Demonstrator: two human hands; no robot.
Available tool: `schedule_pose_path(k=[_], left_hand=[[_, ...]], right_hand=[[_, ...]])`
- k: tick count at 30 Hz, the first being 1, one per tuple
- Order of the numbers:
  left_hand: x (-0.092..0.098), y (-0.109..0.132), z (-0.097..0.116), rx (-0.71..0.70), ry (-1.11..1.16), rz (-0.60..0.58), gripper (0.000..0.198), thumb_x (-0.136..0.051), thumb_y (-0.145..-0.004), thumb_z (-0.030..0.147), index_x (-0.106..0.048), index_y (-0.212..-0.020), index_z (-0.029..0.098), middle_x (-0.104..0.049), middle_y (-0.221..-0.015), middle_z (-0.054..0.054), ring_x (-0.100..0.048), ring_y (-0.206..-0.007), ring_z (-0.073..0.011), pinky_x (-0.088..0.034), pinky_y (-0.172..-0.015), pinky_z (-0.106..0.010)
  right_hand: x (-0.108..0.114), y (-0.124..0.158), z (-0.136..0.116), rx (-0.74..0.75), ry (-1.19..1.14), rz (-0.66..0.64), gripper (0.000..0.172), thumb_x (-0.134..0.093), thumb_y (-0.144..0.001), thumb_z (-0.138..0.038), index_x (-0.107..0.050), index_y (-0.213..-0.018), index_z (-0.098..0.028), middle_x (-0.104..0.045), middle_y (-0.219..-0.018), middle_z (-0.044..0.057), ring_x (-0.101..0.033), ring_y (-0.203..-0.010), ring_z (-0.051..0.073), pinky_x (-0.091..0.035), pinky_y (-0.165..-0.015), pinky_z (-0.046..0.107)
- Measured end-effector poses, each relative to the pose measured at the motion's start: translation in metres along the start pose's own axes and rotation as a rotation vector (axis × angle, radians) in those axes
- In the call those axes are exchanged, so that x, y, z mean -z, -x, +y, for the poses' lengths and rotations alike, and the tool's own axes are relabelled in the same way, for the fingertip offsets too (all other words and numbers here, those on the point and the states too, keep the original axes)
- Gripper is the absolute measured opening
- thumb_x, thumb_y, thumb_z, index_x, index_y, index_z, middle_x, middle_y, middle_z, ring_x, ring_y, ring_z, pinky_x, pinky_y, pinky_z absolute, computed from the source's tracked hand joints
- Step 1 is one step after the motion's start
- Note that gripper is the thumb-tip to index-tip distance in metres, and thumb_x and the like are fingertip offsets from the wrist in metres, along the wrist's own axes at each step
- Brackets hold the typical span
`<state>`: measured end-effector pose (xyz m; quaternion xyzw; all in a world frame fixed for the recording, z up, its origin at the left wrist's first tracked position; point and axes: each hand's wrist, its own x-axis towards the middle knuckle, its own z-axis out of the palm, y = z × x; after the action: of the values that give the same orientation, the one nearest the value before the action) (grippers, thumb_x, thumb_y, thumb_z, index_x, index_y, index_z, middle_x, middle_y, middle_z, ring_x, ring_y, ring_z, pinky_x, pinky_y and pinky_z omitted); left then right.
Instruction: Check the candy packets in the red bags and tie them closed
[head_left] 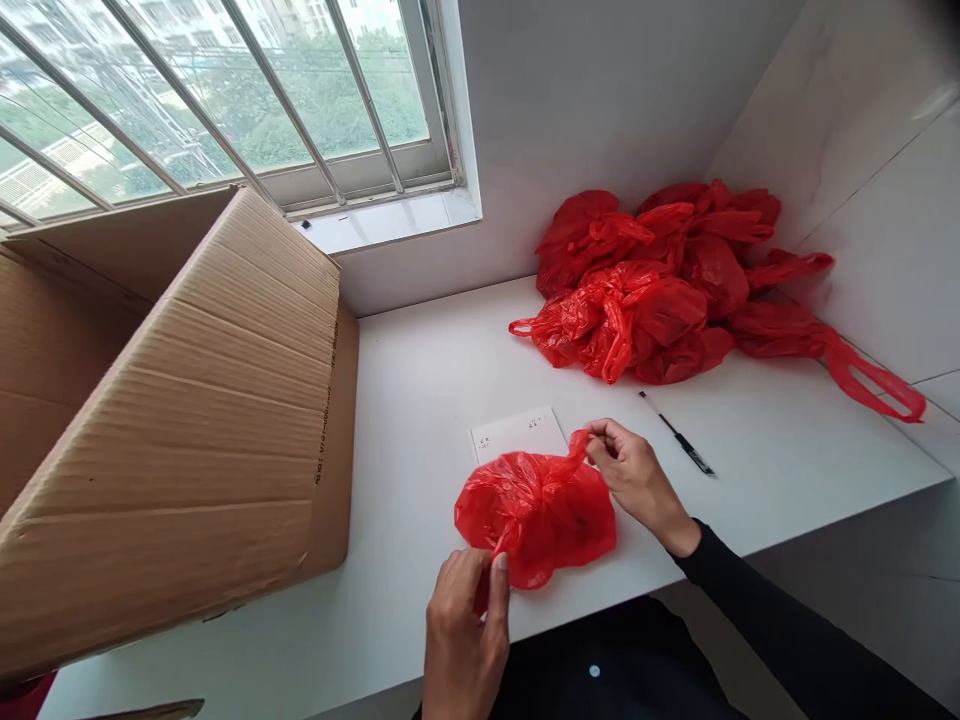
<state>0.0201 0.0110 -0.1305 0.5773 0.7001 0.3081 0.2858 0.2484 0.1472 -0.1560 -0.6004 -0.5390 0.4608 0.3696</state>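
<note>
A red plastic bag [536, 510] lies on the white tabletop near its front edge, gathered in the middle as if knotted. My left hand [466, 610] pinches one handle of it at the lower left. At the upper right, my right hand [626, 465] grips the other handle between thumb and fingers. What the bag contains is hidden by the red plastic. Partly covered by the bag, a white sheet of paper [517, 432] with small handwriting lies just behind it.
A large open cardboard box [225, 400] stands at the left below the barred window [300, 90]. Several red plastic bags [652, 290] are heaped against the back wall at right. A black-and-clear pen [679, 437] lies right of the paper on the white table [420, 380].
</note>
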Motion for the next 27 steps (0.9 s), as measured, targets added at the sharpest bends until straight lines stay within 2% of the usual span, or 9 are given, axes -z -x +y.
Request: schedule_pose_path(k=[3, 7, 9, 10, 13, 16, 20, 24, 27], left_hand=[[0.006, 0.005, -0.004, 0.096, 0.083, 0.020, 0.035, -0.052, -0.098, 0.045, -0.061, -0.074, 0.021, -0.057, -0.070, 0.001, -0.048, -0.062, -0.0128, -0.041, -0.060, -0.024], [0.013, 0.006, -0.004, 0.249, 0.336, 0.057, 0.036, -0.064, -0.089, 0.053, -0.065, -0.077, 0.020, -0.060, -0.071, 0.001, -0.053, -0.063, -0.0139, -0.047, -0.062, -0.024], [0.012, 0.002, -0.007, 0.280, 0.460, 0.085, 0.036, -0.069, -0.084, 0.054, -0.069, -0.099, 0.020, -0.067, -0.085, -0.001, -0.062, -0.075, -0.0173, -0.053, -0.072, -0.027], [0.010, -0.001, -0.009, 0.272, 0.487, 0.083, 0.044, -0.070, -0.084, 0.053, -0.067, -0.114, 0.021, -0.068, -0.094, -0.002, -0.065, -0.082, -0.0193, -0.055, -0.078, -0.029], [-0.003, -0.008, -0.014, 0.180, 0.425, 0.001, 0.066, -0.070, -0.085, 0.050, -0.052, -0.144, 0.026, -0.067, -0.123, -0.007, -0.064, -0.112, -0.0257, -0.053, -0.101, -0.040], [-0.014, -0.012, -0.010, 0.104, 0.314, 0.030, 0.056, -0.059, -0.093, 0.050, -0.055, -0.144, 0.029, -0.061, -0.137, -0.009, -0.051, -0.133, -0.0300, -0.039, -0.116, -0.050], [-0.013, -0.014, 0.002, 0.014, 0.284, 0.062, 0.043, -0.042, -0.102, 0.047, -0.066, -0.134, 0.030, -0.066, -0.114, -0.010, -0.059, -0.114, -0.0266, -0.050, -0.103, -0.047], [-0.004, -0.014, 0.002, -0.034, 0.265, 0.259, 0.041, -0.042, -0.102, 0.045, -0.076, -0.114, 0.026, -0.064, -0.107, -0.011, -0.059, -0.107, -0.0255, -0.054, -0.093, -0.042], [-0.008, -0.018, -0.004, -0.157, 0.146, 0.310, 0.041, -0.044, -0.100, 0.046, -0.072, -0.123, 0.026, -0.067, -0.107, -0.012, -0.062, -0.102, -0.0261, -0.055, -0.091, -0.043]], right_hand=[[0.009, -0.006, 0.005, -0.012, -0.025, 0.063, 0.023, -0.058, -0.092, -0.042, -0.063, -0.096, -0.021, -0.058, -0.071, -0.003, -0.053, -0.066, 0.014, -0.044, -0.066, 0.028], [0.011, -0.003, 0.000, -0.014, -0.128, -0.020, 0.036, -0.057, -0.094, -0.050, -0.063, -0.109, -0.018, -0.062, -0.078, 0.000, -0.055, -0.073, 0.015, -0.046, -0.070, 0.028], [0.008, 0.001, -0.003, -0.039, -0.200, -0.129, 0.048, -0.055, -0.096, -0.053, -0.058, -0.128, -0.018, -0.064, -0.084, 0.002, -0.054, -0.073, 0.015, -0.047, -0.073, 0.030], [0.005, 0.003, -0.004, -0.060, -0.219, -0.190, 0.055, -0.055, -0.096, -0.055, -0.053, -0.136, -0.017, -0.064, -0.084, 0.001, -0.054, -0.072, 0.015, -0.047, -0.073, 0.030], [-0.003, 0.004, -0.001, -0.105, -0.194, -0.329, 0.061, -0.058, -0.093, -0.058, -0.054, -0.136, -0.016, -0.057, -0.076, -0.002, -0.052, -0.067, 0.014, -0.046, -0.068, 0.029], [-0.010, 0.003, 0.000, -0.042, -0.107, -0.371, 0.048, -0.058, -0.092, -0.060, -0.065, -0.111, -0.017, -0.054, -0.073, -0.002, -0.051, -0.066, 0.014, -0.045, -0.064, 0.028], [-0.008, 0.000, -0.005, 0.052, -0.059, -0.302, 0.044, -0.054, -0.094, -0.060, -0.064, -0.104, -0.018, -0.059, -0.078, 0.001, -0.055, -0.070, 0.016, -0.051, -0.068, 0.030], [0.004, 0.001, -0.011, 0.084, -0.068, -0.094, 0.041, -0.059, -0.091, -0.058, -0.063, -0.107, -0.019, -0.063, -0.081, 0.003, -0.061, -0.076, 0.019, -0.055, -0.072, 0.029], [0.005, 0.008, -0.019, 0.142, -0.077, -0.158, 0.036, -0.066, -0.086, -0.054, -0.064, -0.105, -0.024, -0.069, -0.091, 0.005, -0.066, -0.081, 0.021, -0.058, -0.071, 0.026]])
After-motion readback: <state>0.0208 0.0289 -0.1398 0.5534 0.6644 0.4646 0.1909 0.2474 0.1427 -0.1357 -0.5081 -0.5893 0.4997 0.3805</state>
